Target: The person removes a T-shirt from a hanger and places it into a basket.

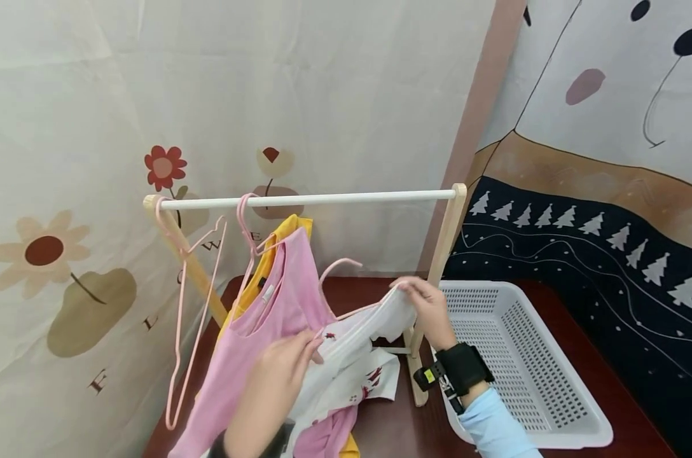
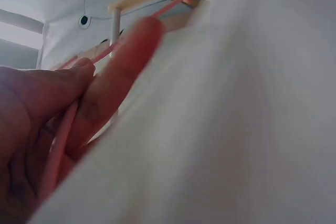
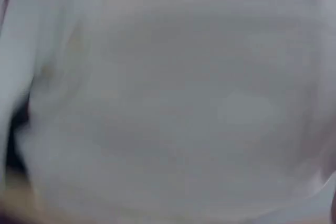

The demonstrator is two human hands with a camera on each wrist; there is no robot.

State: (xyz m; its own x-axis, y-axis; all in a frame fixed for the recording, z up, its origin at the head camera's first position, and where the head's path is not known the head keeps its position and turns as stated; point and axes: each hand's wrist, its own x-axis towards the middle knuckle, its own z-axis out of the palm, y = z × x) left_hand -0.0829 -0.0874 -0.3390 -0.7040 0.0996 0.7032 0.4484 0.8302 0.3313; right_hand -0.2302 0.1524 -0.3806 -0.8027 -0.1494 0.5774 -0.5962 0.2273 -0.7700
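Observation:
A white garment with red prints (image 1: 337, 375) hangs partly on a pink hanger (image 1: 322, 283), held tilted in front of the rack with its hook free of the rail. My left hand (image 1: 277, 369) pinches the hanger; in the left wrist view its pink bar (image 2: 60, 148) runs between thumb and fingers. With thumb and fingertips, my right hand (image 1: 432, 312) grips the garment's edge at the hanger's right end. Blurred white cloth (image 3: 184, 103) fills most of the right wrist view, hiding the right fingers' contact.
A rack with a white rail (image 1: 346, 198) and wooden posts stands on the dark red table (image 1: 403, 426). From it hang an empty pink hanger (image 1: 177, 356), a pink garment (image 1: 291, 280) and a yellow garment (image 1: 293, 224). A white perforated basket (image 1: 575, 381) sits on the right.

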